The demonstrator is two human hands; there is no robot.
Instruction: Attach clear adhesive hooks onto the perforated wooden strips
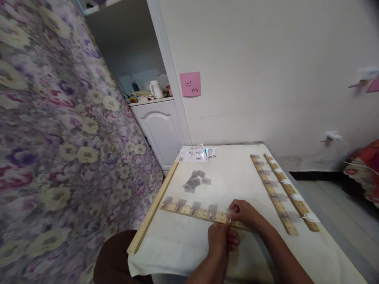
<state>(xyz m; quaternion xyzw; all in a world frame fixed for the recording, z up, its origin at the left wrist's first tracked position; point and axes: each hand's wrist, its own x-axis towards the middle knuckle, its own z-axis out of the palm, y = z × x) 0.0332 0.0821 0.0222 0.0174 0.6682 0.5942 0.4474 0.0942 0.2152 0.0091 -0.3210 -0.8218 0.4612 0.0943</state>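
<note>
A perforated wooden strip (189,210) lies across the white table (237,169) in front of me, with several small clear-backed metal hooks fixed along it. Both hands meet at its right part. My left hand (220,240) is closed in a pinch at the strip's near edge. My right hand (247,215) is curled over the strip, fingers pressed on a small hook piece (229,214). What the left fingers hold is too small to name.
A pile of loose hook pieces (195,180) and a packet (194,154) lie further back. Two more strips (284,191) run along the right side, one long strip (154,209) along the left edge. A floral cloth (59,138) hangs left; wall behind.
</note>
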